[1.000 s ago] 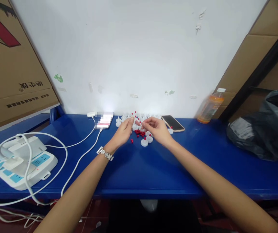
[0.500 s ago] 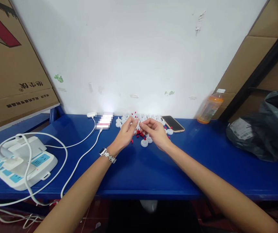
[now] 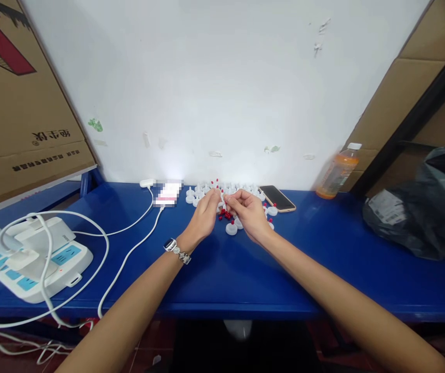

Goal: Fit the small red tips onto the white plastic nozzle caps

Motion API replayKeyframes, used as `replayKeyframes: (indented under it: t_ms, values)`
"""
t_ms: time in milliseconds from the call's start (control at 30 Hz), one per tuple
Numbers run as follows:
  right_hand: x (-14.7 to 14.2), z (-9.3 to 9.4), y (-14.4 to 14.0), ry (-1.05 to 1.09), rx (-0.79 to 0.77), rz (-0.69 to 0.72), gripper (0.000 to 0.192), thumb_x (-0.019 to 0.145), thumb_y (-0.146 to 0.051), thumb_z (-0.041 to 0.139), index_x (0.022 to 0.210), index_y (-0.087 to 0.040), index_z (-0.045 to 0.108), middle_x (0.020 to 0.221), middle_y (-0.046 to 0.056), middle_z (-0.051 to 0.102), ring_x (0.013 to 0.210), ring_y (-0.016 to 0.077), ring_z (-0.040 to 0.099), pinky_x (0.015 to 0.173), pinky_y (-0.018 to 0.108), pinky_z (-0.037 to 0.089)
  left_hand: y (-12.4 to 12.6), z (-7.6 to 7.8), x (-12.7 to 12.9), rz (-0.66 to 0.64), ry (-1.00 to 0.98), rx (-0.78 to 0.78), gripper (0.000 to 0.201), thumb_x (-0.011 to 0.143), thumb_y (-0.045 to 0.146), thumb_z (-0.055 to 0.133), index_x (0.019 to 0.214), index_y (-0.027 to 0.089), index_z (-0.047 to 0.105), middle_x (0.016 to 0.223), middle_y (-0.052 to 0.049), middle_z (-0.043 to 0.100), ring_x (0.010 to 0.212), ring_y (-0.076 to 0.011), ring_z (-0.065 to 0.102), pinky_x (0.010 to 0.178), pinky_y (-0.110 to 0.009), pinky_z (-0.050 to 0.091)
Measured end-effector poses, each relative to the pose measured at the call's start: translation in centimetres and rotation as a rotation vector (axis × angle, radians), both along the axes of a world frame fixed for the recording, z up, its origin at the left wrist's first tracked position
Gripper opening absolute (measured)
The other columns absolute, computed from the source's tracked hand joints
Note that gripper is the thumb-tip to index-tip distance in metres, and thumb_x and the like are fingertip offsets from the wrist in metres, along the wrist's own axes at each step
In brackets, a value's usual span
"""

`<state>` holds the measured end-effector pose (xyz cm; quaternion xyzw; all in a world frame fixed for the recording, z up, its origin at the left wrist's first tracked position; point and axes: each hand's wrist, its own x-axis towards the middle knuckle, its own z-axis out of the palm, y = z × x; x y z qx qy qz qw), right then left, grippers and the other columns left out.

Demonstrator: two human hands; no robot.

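Note:
My left hand (image 3: 205, 213), with a silver watch (image 3: 170, 244) on its wrist, has its fingers pressed together around a white nozzle cap (image 3: 220, 205), mostly hidden. My right hand (image 3: 248, 211) meets it from the right, thumb and forefinger pinched; what lies in the pinch is too small to make out. Small red tips (image 3: 225, 213) lie in a loose heap under the hands. Round white nozzle caps (image 3: 231, 229) sit just in front, and some to the right carry red tips. More white caps (image 3: 190, 196) stand in a cluster behind the hands.
A phone (image 3: 278, 199) lies right of the caps. Farther right are an orange drink bottle (image 3: 338, 172) and a dark plastic bag (image 3: 412, 207). At left, a power strip (image 3: 31, 264) with looping white cables (image 3: 129, 254) covers the blue table (image 3: 238, 280). A white wall closes the back.
My left hand has turned, its fingers now straighter and more upright, its wrist slightly to the right. My right hand stays pinched nearly in place. A red tip left of the heap no longer shows.

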<state>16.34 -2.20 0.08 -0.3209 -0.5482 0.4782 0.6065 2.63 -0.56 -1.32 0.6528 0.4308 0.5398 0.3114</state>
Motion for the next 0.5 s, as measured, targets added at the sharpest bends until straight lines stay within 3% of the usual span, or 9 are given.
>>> replayKeyframes:
  t_ms: [200, 367, 433, 500]
  values:
    - [-0.9, 0.0, -0.5, -0.082, 0.114, -0.084, 0.045, 0.073, -0.058, 0.075, 0.069, -0.02, 0.052, 0.058, -0.003, 0.054, 0.054, 0.0107, 0.049, 0.054, 0.025, 0.041, -0.5, 0.1, 0.7, -0.018, -0.08, -0.043, 0.053, 0.1, 0.061, 0.023, 0.083, 0.019, 0.052, 0.086, -0.005, 0.06, 0.082, -0.0171, 0.059, 0.077, -0.03, 0.052]
    - [0.4, 0.1, -0.1, -0.221, 0.16, -0.069, 0.042, 0.078, -0.056, 0.071, 0.07, -0.02, 0.051, 0.058, -0.004, 0.052, 0.054, 0.0107, 0.047, 0.054, 0.025, 0.039, 0.5, 1.1, -1.0, -0.059, 0.113, 0.019, 0.055, 0.1, 0.062, 0.021, 0.093, 0.021, 0.057, 0.078, -0.003, 0.059, 0.074, -0.0167, 0.058, 0.073, -0.03, 0.048]
    - [1.3, 0.0, 0.1, -0.362, 0.186, -0.049, 0.036, 0.083, -0.052, 0.069, 0.073, -0.02, 0.055, 0.061, -0.003, 0.055, 0.056, 0.0113, 0.047, 0.055, 0.026, 0.037, 1.3, 1.5, -2.3, 0.025, 0.168, 0.065, 0.055, 0.102, 0.058, 0.016, 0.095, 0.022, 0.057, 0.07, -0.001, 0.057, 0.068, -0.0165, 0.056, 0.071, -0.031, 0.046]
    - [2.0, 0.0, 0.0, -0.572, 0.223, 0.003, 0.029, 0.087, -0.045, 0.066, 0.076, -0.019, 0.06, 0.065, -0.001, 0.06, 0.057, 0.0119, 0.048, 0.056, 0.026, 0.037, 2.1, 1.5, -3.7, 0.127, 0.238, 0.098, 0.046, 0.102, 0.054, 0.026, 0.091, 0.021, 0.057, 0.073, -0.001, 0.058, 0.071, -0.0171, 0.057, 0.072, -0.031, 0.045]
